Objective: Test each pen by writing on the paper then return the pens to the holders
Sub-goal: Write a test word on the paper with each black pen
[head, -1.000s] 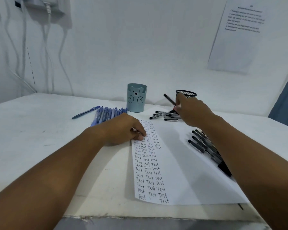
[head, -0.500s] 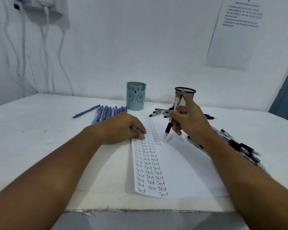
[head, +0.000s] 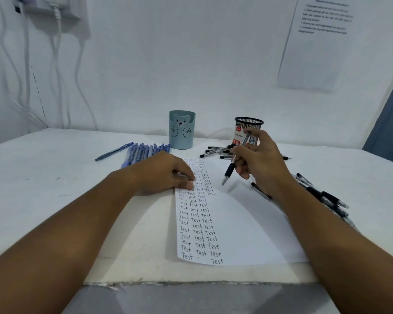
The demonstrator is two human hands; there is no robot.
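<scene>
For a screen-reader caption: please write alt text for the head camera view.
A right hand holds a black pen tip-down above paper filled with columns of "Test", while the left hand pins the sheet's edge. Behind stand a blue bear holder and a mesh holder.

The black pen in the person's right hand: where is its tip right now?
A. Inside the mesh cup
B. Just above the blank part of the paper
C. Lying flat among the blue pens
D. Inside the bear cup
B: the right hand holds the black pen slanted, its tip hanging over the paper right of the columns of "Test", with its shadow alongside.
</scene>
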